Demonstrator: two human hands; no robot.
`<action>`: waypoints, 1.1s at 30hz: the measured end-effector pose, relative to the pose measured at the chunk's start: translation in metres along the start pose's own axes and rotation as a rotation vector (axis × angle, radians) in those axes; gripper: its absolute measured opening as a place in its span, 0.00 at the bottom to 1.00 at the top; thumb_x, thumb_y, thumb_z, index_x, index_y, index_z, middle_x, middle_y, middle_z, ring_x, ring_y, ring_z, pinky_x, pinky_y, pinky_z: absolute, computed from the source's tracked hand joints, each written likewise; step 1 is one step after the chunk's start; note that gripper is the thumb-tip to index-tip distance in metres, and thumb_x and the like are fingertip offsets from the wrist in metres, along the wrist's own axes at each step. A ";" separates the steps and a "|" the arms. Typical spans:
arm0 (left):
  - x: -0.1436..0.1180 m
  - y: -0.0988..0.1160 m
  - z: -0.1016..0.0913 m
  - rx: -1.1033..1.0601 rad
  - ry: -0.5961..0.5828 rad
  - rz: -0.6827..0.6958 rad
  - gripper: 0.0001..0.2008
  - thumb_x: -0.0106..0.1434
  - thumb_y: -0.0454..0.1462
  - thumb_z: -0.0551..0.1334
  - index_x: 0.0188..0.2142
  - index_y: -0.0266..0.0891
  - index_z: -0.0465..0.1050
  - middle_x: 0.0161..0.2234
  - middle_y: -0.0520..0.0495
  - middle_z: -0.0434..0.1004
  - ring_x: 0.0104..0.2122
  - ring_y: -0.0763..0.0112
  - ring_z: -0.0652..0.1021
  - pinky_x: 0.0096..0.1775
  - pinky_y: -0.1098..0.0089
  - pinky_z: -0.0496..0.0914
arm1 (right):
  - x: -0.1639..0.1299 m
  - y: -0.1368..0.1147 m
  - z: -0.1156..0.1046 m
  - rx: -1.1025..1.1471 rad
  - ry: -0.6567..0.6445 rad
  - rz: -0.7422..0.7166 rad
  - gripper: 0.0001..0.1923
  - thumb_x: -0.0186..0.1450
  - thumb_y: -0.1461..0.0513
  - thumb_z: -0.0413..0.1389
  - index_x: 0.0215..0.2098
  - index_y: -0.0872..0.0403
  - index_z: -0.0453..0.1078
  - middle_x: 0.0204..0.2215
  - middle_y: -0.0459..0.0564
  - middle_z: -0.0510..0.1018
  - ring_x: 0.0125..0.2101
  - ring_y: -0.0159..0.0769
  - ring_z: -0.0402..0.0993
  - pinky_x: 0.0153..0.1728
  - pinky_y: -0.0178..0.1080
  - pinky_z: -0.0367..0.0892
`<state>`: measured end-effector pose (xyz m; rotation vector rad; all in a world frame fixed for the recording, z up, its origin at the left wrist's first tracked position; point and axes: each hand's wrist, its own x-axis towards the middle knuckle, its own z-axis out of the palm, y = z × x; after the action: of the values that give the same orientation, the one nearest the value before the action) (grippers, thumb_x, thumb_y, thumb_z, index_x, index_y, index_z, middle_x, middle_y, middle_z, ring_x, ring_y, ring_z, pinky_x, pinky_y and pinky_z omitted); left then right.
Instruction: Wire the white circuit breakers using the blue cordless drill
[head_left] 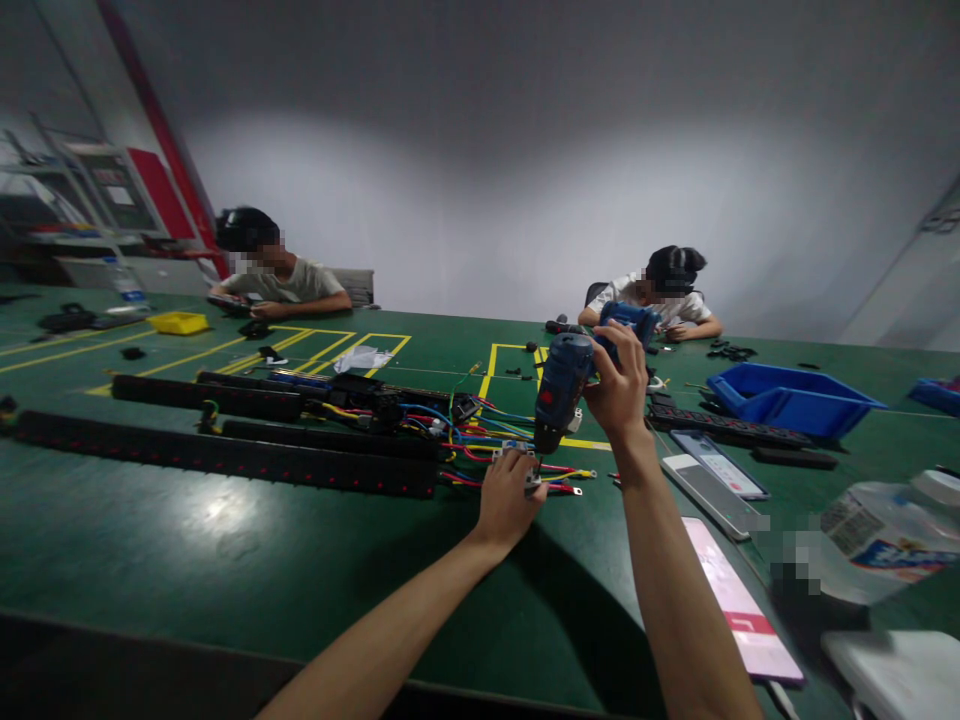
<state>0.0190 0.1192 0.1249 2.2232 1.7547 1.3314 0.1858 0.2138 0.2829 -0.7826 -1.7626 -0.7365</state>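
Observation:
My right hand (pixel 621 380) is wrapped round the handle of a blue cordless drill (pixel 564 385), whose nose points down and a little left. The bit at its tip reaches down to a small light-coloured block (pixel 532 480) on the table. My left hand (pixel 510 495) has its fingers closed over this block, which it mostly hides, so its exact kind does not show. Coloured wires (pixel 480 450) with metal end lugs run past the fingers. Long black strips (pixel 225 455) lie to the left, joined to the wire bundle.
A blue bin (pixel 795 400), several phones (pixel 720 490) and a plastic bottle (pixel 885 540) stand or lie to the right on the green table (pixel 225 580). A yellow tray (pixel 178 323) is at the far left. Two people sit across the table.

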 end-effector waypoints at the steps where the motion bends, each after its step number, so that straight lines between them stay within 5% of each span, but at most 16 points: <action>1: 0.000 0.000 0.000 0.003 -0.002 0.000 0.11 0.58 0.35 0.69 0.41 0.44 0.73 0.44 0.48 0.76 0.47 0.60 0.76 0.48 0.61 0.71 | 0.000 0.000 0.000 0.005 -0.005 0.001 0.29 0.60 0.68 0.56 0.58 0.41 0.66 0.57 0.52 0.70 0.61 0.53 0.64 0.61 0.63 0.62; 33: -0.001 -0.002 0.002 -0.002 0.009 -0.003 0.11 0.59 0.35 0.69 0.41 0.45 0.73 0.44 0.48 0.76 0.46 0.60 0.77 0.49 0.61 0.70 | 0.001 -0.002 0.000 0.033 0.017 0.001 0.27 0.61 0.69 0.55 0.56 0.40 0.68 0.56 0.50 0.70 0.61 0.52 0.63 0.62 0.61 0.62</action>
<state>0.0190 0.1202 0.1221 2.2168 1.7576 1.3435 0.1839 0.2131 0.2836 -0.7525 -1.7544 -0.7095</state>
